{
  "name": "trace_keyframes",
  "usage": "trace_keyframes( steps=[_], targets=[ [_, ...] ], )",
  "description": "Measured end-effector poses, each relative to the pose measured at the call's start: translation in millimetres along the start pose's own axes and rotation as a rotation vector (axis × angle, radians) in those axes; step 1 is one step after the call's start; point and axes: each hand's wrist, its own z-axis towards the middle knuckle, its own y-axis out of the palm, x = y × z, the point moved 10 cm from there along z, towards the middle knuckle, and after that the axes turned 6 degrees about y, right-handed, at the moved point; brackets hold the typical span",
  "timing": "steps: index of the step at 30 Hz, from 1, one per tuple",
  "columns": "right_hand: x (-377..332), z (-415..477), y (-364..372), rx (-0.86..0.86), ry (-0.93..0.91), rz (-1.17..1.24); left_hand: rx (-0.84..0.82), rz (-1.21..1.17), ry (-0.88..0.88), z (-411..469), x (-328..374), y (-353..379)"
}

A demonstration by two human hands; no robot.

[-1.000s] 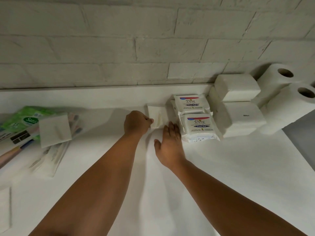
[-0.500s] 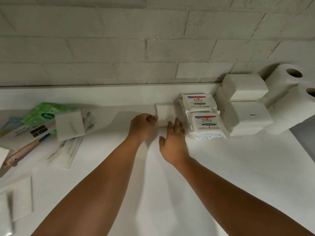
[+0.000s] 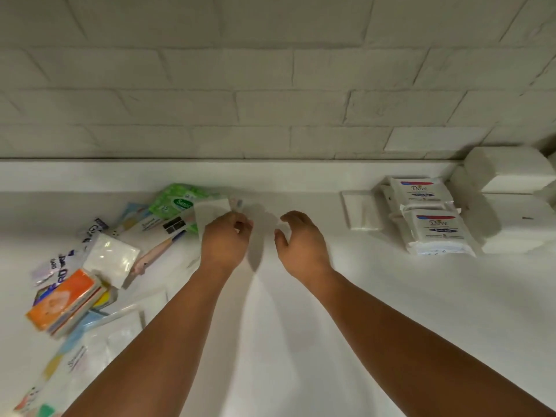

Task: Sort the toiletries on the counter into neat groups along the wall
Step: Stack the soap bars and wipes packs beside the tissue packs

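1. The white square packet lies well left of the Dove packs, on top of a loose pile. A green pack and a toothbrush lie under and beside it.
2. A flat white packet lies just left of the Dove packs, and white tissue blocks lie just right.
3. The left hand curls its fingers on the square packet's near edge. The right hand, nearer the Dove packs, is loosely curled and holds nothing.
4. Bare counter stretches from the hands to the Dove packs along the wall.
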Motion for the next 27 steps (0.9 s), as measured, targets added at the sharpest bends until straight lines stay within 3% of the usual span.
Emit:
trace_keyframes(
  steps=[10,18,27],
  targets=[
    [-49,9,82,-0.243,0.132,0.049,0.042,0.095,-0.162,9,-93,-51],
    [-52,27,108,-0.185,0.240,0.035,-0.040,0.120,-0.176,13,-111,-46],
    [-53,25,110,-0.147,0.305,0.122,-0.068,-0.024,-0.120,10,-105,-40]
  ],
)
